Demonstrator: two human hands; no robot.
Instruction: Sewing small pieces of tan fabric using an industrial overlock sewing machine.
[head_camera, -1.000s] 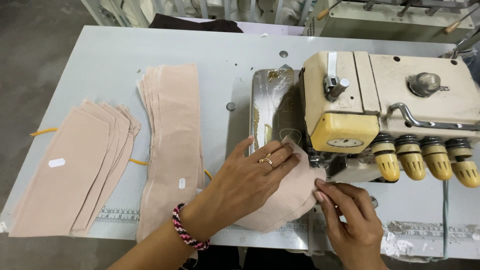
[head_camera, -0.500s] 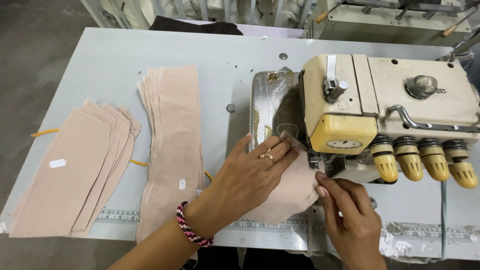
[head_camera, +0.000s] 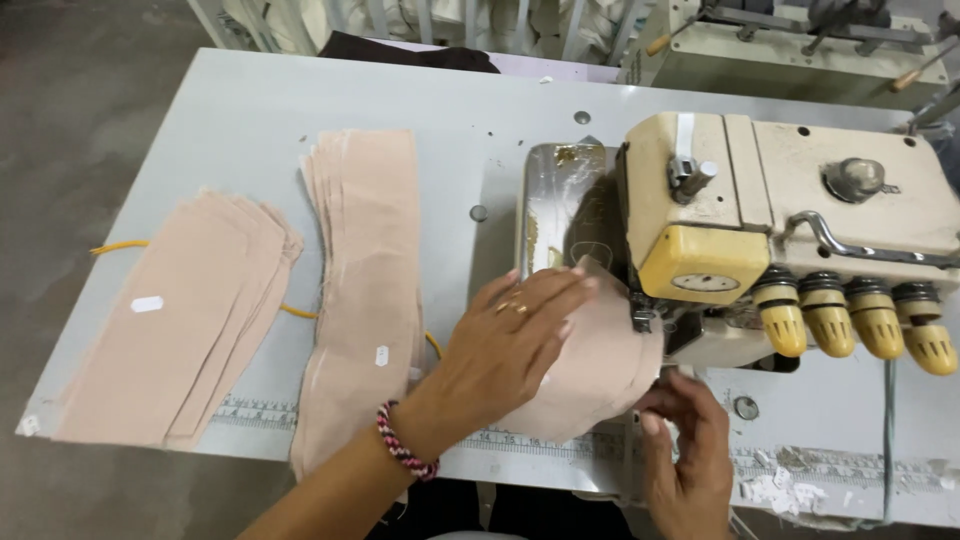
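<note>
We press our left hand (head_camera: 515, 335) flat on the beige fabric piece (head_camera: 590, 375) at the sewing machine (head_camera: 760, 250) on the desk (head_camera: 200, 130) — right hand (head_camera: 685, 450) pinching its near edge; best keep it taut, feeding evenly.

Evenly lit from above, soft and diffuse. Pale desk (head_camera: 300, 100) bright, no harsh glare. Faint shadows under the left hand (head_camera: 510, 335) and beneath the sewing machine (head_camera: 790, 200). Dull sheen on the metal plate (head_camera: 555, 200). Slight motion blur on the right hand (head_camera: 685, 440). Floor (head_camera: 70, 120) dimmer, softer. Mild wide-angle bending toward the edges.
</note>
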